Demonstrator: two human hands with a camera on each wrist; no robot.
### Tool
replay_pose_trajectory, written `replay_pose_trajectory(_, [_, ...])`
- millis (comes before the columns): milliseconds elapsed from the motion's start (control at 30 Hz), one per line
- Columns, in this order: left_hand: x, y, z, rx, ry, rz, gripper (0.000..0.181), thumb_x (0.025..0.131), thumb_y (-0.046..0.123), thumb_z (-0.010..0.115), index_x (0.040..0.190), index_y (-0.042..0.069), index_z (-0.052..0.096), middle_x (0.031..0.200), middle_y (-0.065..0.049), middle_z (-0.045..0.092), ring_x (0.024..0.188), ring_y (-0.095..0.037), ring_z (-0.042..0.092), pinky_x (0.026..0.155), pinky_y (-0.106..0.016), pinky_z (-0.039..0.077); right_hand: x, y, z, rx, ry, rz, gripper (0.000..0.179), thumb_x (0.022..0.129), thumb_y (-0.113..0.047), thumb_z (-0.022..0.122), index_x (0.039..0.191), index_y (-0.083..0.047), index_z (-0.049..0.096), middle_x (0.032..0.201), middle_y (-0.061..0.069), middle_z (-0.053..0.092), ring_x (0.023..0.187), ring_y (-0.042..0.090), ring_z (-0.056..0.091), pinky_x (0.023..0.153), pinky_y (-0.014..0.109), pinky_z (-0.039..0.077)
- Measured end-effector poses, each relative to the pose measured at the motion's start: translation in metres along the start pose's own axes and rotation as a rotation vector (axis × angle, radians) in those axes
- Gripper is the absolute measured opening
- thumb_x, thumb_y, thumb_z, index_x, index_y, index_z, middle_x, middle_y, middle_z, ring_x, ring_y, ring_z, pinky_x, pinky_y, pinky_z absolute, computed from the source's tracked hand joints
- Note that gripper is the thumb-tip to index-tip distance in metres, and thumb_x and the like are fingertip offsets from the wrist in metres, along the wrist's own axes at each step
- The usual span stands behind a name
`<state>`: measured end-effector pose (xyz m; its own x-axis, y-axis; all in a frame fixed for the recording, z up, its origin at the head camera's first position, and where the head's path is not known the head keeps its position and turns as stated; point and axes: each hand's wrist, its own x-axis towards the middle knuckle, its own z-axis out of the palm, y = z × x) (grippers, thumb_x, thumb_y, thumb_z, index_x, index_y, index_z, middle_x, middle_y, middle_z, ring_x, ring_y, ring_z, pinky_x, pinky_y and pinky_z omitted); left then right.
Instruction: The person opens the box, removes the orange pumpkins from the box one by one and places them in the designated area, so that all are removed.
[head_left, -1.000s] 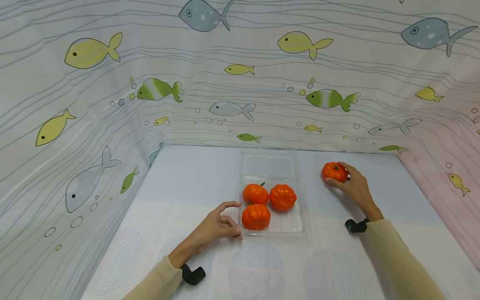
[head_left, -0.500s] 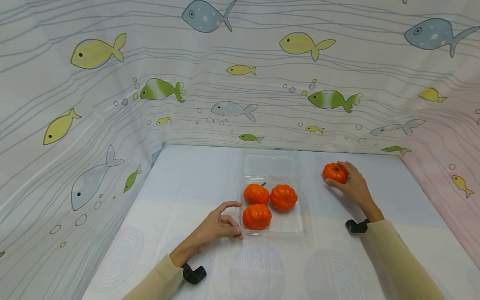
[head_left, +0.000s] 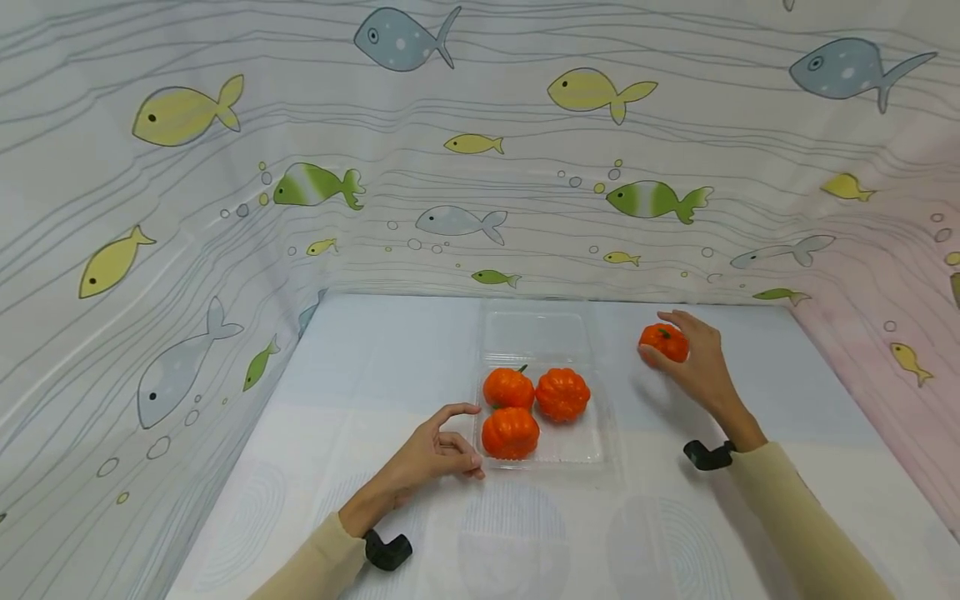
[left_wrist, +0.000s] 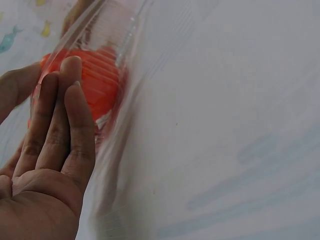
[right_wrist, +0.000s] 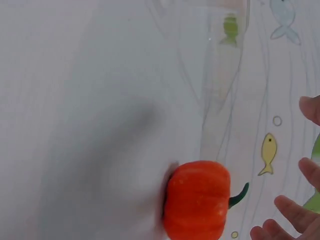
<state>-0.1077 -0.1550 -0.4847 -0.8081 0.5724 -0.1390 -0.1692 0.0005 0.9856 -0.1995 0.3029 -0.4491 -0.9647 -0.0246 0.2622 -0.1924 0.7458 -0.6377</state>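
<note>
My right hand [head_left: 707, 367] hovers at the back right, fingers spread, over a small orange pumpkin [head_left: 660, 340] with a green stem. In the right wrist view a gap shows between the fingertips [right_wrist: 290, 210] and that pumpkin [right_wrist: 197, 200], which rests on the table. At the left side of a clear plastic container [head_left: 570, 450] is my left hand [head_left: 420, 458], its fingers fairly straight in the left wrist view and near or against the wall. Inside the container sit three more pumpkins: one at back left [head_left: 508, 388], one at front left [head_left: 510, 433], one at right [head_left: 562, 395].
The container's clear lid [head_left: 536, 332] lies folded back behind it. A white patterned cloth [head_left: 540, 533] covers the table. Fish-printed curtain [head_left: 465, 183] hangs along the back and both sides.
My right hand has lifted and its fingers have spread away from the pumpkin, which stays on the table. The left hand keeps its place. The head view has shifted slightly.
</note>
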Motion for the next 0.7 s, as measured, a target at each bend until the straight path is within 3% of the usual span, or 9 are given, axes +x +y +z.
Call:
replay_pose_trajectory(200, [0.001,0.001,0.0,-0.008,0.008,-0.006,0.079,0.093,0.007,0.078,0.157,0.014,0.033,0.098,-0.021,0.072,0.091,-0.041,0.074,0.088,-0.042,0.059,-0.005,-0.025,0.005,0.021,0.025,-0.086,0.056,0.097,-0.03,0.074,0.145,-0.008,0.055,0.151,0.022,0.047,0.13,0.048,0.041,0.092,0.07,0.048])
replay_pose_trajectory(433, [0.001,0.001,0.0,-0.005,0.009,-0.008,0.079,0.092,0.008,0.078,0.157,0.012,0.033,0.097,-0.021,0.073,0.091,-0.041,0.074,0.087,-0.041,0.059,-0.009,-0.054,0.019,0.029,-0.018,-0.159,0.053,0.096,-0.028,0.076,0.141,-0.007,0.058,0.143,0.018,0.056,0.127,0.04,0.051,0.1,0.065,0.046])
replay_pose_trajectory(700, [0.0,0.001,0.0,-0.01,0.004,-0.002,0.078,0.092,0.008,0.078,0.156,0.01,0.033,0.097,-0.022,0.072,0.09,-0.038,0.075,0.087,-0.04,0.059,-0.01,-0.077,0.031,0.053,-0.072,-0.23,0.051,0.094,-0.024,0.077,0.139,-0.008,0.059,0.137,0.014,0.06,0.117,0.035,0.059,0.093,0.055,0.056])
